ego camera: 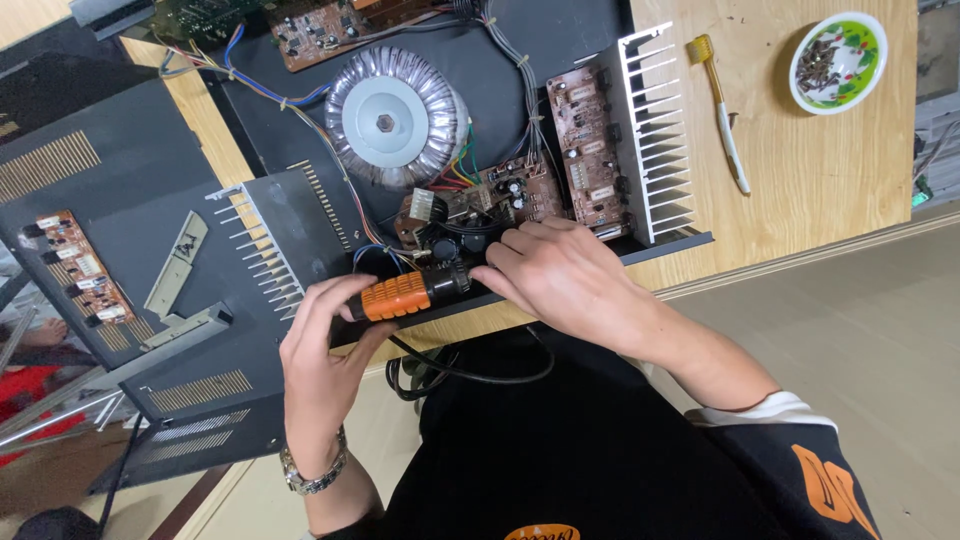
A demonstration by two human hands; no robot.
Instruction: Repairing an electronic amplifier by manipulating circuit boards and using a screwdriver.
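My left hand (325, 350) is wrapped around the orange ribbed grip of a corded soldering iron (405, 295), fingers curled over the top and thumb underneath, so the tool lies nearly level and points right toward the electronics. My right hand (560, 275) is closed around the black front end of the same tool, fingertips pinching near the collar, which steadies the tip where it meets the work; the tip itself is hidden under my fingers. The two hands sit close together, both clamped on the iron, at the near edge of the open amplifier chassis (560, 40). The iron's black cord (470, 370) loops down off the near edge toward my lap.

Just beyond my right fingers sits a small brown circuit board (500, 195) with dark capacitors and coloured wires. Farther off is the big toroidal transformer (395, 115), silver-wound with a pale centre disc. To the right stands a longer brown board against a finned aluminium heatsink (655, 135); a matching heatsink (270, 240) lies to the left. The removed black cover (90, 190) rests at far left with another loose board on it. On the wooden bench (800, 190) to the right lie a toothbrush (722, 110), handy for cleaning, and a small bowl (838, 60) of screws, well apart from my hands.
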